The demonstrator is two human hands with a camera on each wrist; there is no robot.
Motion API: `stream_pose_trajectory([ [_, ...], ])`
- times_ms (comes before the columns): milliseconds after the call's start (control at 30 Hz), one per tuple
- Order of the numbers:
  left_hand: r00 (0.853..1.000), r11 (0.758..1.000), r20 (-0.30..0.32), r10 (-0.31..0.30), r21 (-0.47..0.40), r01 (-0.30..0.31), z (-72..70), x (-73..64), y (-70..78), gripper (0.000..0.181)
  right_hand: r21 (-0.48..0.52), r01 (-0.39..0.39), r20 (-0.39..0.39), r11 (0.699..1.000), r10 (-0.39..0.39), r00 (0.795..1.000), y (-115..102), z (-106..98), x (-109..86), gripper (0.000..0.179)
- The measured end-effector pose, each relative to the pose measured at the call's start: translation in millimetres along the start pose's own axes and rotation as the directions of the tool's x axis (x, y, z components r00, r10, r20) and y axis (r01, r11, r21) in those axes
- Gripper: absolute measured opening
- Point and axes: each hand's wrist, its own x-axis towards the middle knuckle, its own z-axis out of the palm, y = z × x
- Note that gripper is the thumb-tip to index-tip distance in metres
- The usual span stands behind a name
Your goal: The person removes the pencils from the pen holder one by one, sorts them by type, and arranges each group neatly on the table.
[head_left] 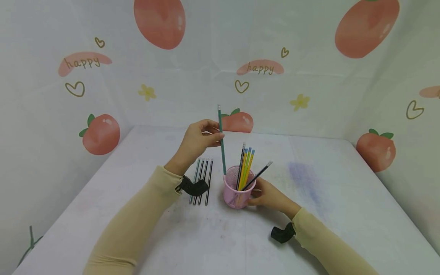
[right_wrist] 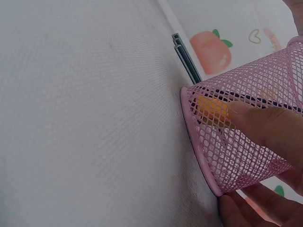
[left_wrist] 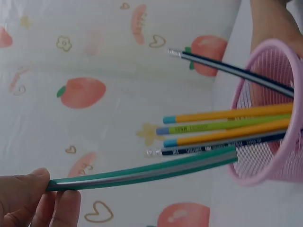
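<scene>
My left hand pinches a green pencil between thumb and fingers, near its upper half. The pencil stands nearly upright, its lower end at the left rim of a pink mesh pen cup. In the left wrist view that end overlaps the cup's mouth; whether it touches the rim I cannot tell. Around the cup's right side curls my right hand, its thumb pressed on the mesh in the right wrist view. Inside the cup stand yellow pencils, a lime-green pencil and dark pencils, one leaning right.
Left of the cup, several dark and green pencils lie side by side on the white table. Behind the table hangs a white cloth printed with fruit and hearts. A faint purple stain marks the tabletop at right.
</scene>
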Motion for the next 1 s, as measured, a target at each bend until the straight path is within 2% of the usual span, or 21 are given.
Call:
stream_pose_trajectory([
  [233,0.996,0.995,-0.024,-0.083,0.047,0.084,-18.4,6.6,-14.4,0.037,0.05,0.045,0.019,0.998,-0.046,0.999,-1,0,-1.1,0.079],
  [467,0.983,0.976,-0.026,-0.182,0.117,0.184,-37.2,13.3,-42.2,0.044,0.065,0.051,0.028,0.997,-0.053,0.998,-1,0,-1.9,0.081],
  [600,0.965,0.949,-0.036,-0.259,0.178,0.261,-45.4,13.9,-58.1,0.048,0.063,0.053,0.029,0.997,-0.055,0.998,0,1,-1.7,0.082],
  [767,0.937,0.906,-0.048,-0.347,0.239,0.348,-54.3,12.1,-74.2,0.051,0.055,0.052,0.025,0.997,-0.053,0.998,1,1,-1.5,0.084],
  [1000,0.901,0.837,-0.044,-0.431,0.354,0.417,-63.3,8.7,-89.6,0.05,0.043,0.065,0.021,0.997,-0.066,0.998,2,0,-1.2,0.083],
])
